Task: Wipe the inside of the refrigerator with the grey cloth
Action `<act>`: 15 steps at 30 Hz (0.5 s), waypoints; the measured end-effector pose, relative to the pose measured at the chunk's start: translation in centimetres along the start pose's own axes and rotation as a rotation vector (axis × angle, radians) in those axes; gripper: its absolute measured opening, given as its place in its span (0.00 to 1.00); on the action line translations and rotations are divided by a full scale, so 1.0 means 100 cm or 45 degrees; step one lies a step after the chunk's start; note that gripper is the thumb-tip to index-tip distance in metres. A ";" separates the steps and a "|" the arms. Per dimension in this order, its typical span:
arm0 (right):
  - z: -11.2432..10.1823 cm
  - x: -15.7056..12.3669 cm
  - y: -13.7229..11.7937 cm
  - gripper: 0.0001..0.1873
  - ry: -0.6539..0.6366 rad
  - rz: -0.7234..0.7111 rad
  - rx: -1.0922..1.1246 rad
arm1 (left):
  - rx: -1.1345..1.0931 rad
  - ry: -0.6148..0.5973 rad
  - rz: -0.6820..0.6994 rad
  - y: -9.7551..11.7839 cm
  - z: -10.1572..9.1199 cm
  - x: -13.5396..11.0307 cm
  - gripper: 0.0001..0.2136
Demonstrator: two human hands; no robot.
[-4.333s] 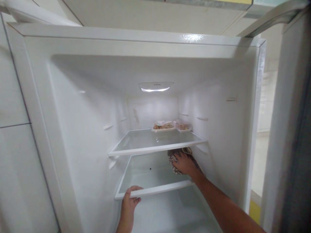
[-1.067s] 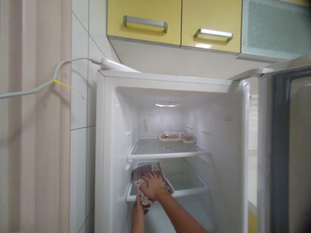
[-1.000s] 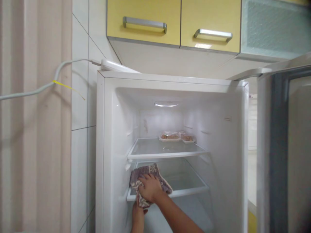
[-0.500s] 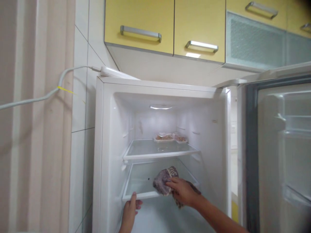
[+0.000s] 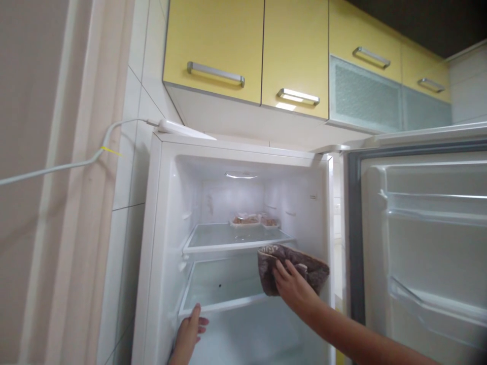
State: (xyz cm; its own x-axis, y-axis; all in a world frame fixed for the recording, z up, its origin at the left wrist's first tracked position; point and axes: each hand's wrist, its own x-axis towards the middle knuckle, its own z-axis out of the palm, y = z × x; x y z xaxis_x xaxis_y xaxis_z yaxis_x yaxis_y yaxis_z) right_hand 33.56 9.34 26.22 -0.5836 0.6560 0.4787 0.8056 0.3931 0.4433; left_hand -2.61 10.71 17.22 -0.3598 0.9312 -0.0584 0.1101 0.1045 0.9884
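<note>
My right hand (image 5: 292, 286) grips a brown-grey patterned cloth (image 5: 319, 271), with the fingers pressed into its folds. The cloth is in front of the right part of the lower glass shelf (image 5: 205, 284), inside an open white fridge (image 5: 146, 284). At that shelf's front left edge is my left hand (image 5: 189, 329). Its thumb points up against the white rim, and its fingers are loosely bent and apart below, holding nothing. A small dark speck (image 5: 219, 285) lies on the lower shelf.
Wrapped trays of food (image 5: 246, 220) stand at the back of the upper shelf (image 5: 213, 235). To the right, the fridge door (image 5: 437, 243) with its clear racks stands open. Yellow cabinets (image 5: 216, 40) hang above. A white cable (image 5: 76, 166) crosses at left.
My right hand has moved the cloth rightward along the lower shelf, and the cloth shows more spread out. The view has turned to the right. My left hand stays at the shelf's front left edge.
</note>
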 end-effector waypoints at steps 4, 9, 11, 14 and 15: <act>0.055 -0.008 0.036 0.24 -0.040 0.152 -0.243 | 0.027 -0.029 0.008 0.001 -0.001 0.000 0.39; 0.093 0.014 0.050 0.26 0.187 0.208 -0.211 | 0.069 -0.039 -0.031 0.005 0.000 -0.003 0.41; 0.098 0.034 0.048 0.28 0.247 0.306 -0.073 | 0.075 -0.055 -0.077 0.006 0.001 -0.003 0.43; 0.104 0.067 0.050 0.24 0.323 0.434 0.104 | 0.072 -0.088 -0.127 0.004 0.002 -0.002 0.45; 0.107 0.077 0.052 0.22 0.347 0.453 0.144 | 0.069 -0.100 -0.134 0.002 0.002 -0.001 0.46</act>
State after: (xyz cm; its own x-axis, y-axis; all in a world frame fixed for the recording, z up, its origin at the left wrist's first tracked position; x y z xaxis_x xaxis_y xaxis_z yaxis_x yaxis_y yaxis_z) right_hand 34.29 23.35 24.09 -0.2623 0.5754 0.7747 0.9579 0.2520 0.1372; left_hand -2.37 10.69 17.35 -0.2986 0.9384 -0.1740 0.1265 0.2196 0.9674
